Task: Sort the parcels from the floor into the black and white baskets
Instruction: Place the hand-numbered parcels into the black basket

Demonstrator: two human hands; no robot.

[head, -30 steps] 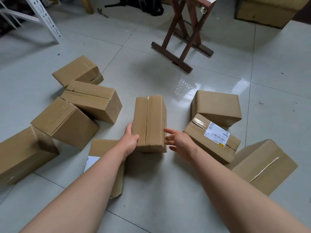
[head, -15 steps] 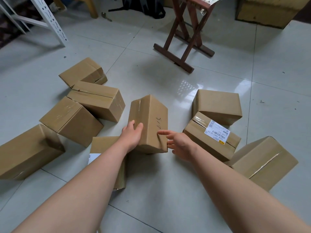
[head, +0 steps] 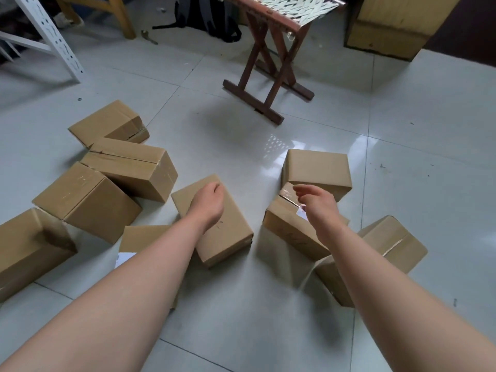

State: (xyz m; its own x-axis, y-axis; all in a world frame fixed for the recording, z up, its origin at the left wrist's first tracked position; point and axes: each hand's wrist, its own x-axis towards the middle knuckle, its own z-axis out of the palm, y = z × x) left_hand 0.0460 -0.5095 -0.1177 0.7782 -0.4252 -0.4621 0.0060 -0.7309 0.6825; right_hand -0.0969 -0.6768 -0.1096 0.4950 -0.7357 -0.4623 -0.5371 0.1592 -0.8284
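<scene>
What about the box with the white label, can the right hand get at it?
Probably yes: the right hand hangs just above the labelled box with nothing between them, though a plain box sits against its far end.

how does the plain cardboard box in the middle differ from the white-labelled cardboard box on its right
The plain brown cardboard box lies flat on the tiled floor; the white-labelled cardboard box leans tilted on the box behind it. The plain one shows no sticker; the labelled one's white sticker is partly hidden by the right hand. Both are brown cartons of similar size.
</scene>
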